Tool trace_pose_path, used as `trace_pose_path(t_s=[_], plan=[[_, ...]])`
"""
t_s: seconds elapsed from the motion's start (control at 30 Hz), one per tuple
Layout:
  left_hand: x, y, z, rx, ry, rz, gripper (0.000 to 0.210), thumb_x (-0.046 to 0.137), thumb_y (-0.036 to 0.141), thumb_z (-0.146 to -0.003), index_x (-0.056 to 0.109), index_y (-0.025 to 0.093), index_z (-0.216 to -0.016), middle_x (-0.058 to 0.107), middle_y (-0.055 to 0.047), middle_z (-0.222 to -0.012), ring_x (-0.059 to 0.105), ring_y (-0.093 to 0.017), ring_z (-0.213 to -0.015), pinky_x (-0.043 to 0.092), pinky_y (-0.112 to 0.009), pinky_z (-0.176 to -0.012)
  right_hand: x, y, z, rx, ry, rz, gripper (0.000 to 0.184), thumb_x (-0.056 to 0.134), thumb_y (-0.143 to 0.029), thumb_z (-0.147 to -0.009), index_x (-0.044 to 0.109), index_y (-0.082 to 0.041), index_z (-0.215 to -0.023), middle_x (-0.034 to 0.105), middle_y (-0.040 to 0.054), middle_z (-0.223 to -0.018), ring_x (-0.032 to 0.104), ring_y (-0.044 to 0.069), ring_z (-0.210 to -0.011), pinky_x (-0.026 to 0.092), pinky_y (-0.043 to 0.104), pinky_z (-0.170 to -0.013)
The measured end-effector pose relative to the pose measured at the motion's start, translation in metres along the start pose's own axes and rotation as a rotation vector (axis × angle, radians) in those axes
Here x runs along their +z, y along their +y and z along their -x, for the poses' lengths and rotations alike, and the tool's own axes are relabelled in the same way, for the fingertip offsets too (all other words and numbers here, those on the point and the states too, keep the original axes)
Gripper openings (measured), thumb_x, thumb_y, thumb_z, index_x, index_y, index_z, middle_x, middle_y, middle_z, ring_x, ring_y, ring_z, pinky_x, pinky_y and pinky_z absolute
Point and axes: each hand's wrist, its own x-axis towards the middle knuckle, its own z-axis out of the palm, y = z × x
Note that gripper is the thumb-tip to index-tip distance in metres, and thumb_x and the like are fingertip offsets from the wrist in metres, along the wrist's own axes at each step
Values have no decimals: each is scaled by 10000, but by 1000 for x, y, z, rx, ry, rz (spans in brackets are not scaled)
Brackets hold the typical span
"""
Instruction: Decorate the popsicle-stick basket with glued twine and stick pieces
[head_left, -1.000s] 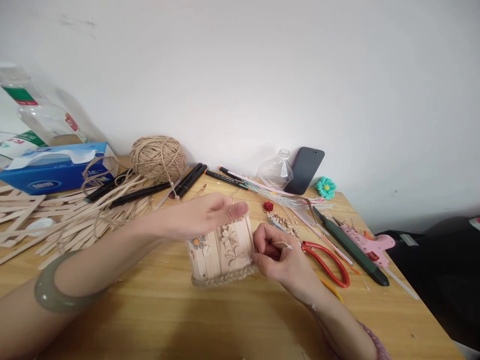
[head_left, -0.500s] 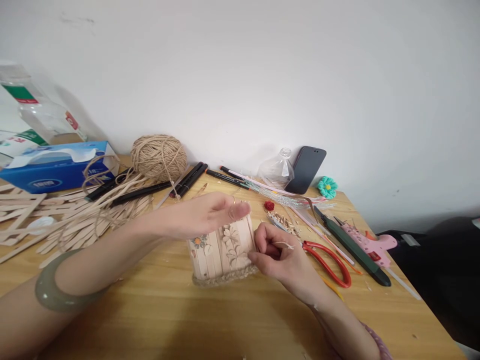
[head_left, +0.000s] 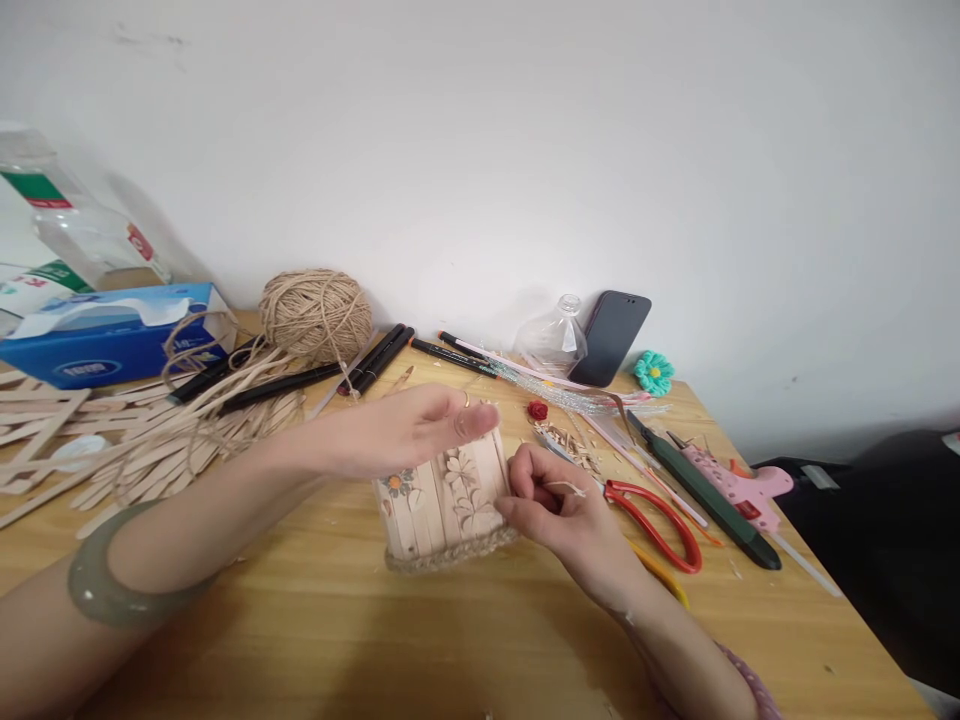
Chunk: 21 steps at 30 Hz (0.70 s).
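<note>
Little differs from a second ago: the thumb of the right grip (head_left: 564, 512) sits slightly further toward 9 o'clock across the front of the wooden box (head_left: 420, 512), which is just below mid-view, toward 6 o'clock. The left grip (head_left: 401, 432) clasps the box from 12 o'clock, thumb on its top, fingertips hidden. The right grip curls nearly closed at the box's 3 o'clock edge; whether it pinches the pale strand (head_left: 564, 486) I cannot tell

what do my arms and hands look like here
Bare left hand with a thin gold-coloured ring; left forearm with a rounded grey-green bangle. Right hand bare, with what looks like a purplish sleeve edge further up that arm.
</note>
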Motion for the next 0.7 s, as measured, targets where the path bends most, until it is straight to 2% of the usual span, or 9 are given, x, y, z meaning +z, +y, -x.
trace_pose_path(t_s=[0.3, 0.5, 0.7], plan=[[2, -9, -1, 36, -24, 56, 517, 290, 651, -847, 455, 191, -678, 405, 18, -622, 391, -126, -536, 293, -249, -461, 1, 2, 1, -32, 39, 5, 240, 534, -168, -656, 317, -222, -568, 286, -78, -555, 238, 91, -521, 184, 235, -465], [1, -5, 0, -25, -27, 11, 497, 290, 644, -850, 444, 192, -711, 353, 27, -650, 367, -128, -565, 289, -251, -483, 4, 0, 0, -25, 62, 5, 314, 584, -275, -729, 325, -218, -561, 320, -73, -550, 289, 93, -526, 239, 238, -484], [1, -5, 1, -11, -37, 56, 480, 295, 614, -867, 458, 184, -728, 370, 19, -654, 376, -130, -575, 282, -252, -482, 3, 3, 3, -31, 65, 15, 268, 544, -223, -718, 324, -222, -565, 315, -67, -557, 300, 103, -540, 255, 244, -493]])
